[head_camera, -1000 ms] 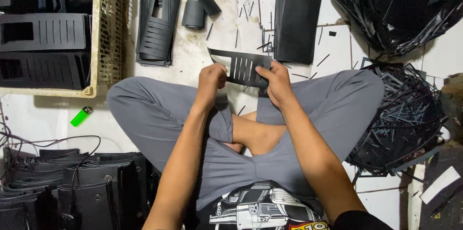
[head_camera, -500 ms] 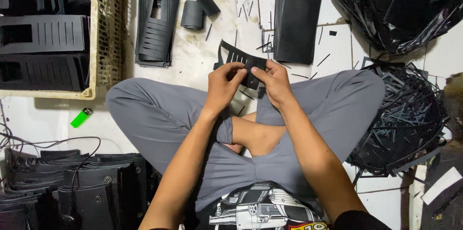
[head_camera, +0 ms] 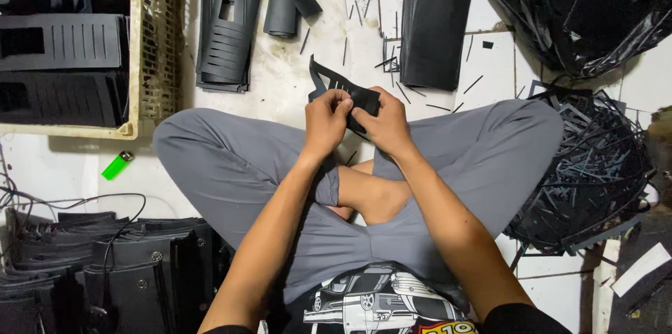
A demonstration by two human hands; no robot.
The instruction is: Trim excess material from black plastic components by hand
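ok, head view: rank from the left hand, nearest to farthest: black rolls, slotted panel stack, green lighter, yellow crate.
From the left hand:
1. Black rolls, just above it on the floor.
2. Slotted panel stack, up and to the left.
3. Yellow crate, further left.
4. Green lighter, far left, below the crate.

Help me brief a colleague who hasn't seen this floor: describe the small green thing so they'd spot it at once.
Start at the cream plastic crate of black panels at the top left. Just below its lower edge, on the white floor beside the seated person's grey trouser knee, lies a green lighter. It is the only brightly coloured thing among black parts, and lies apart from both hands.
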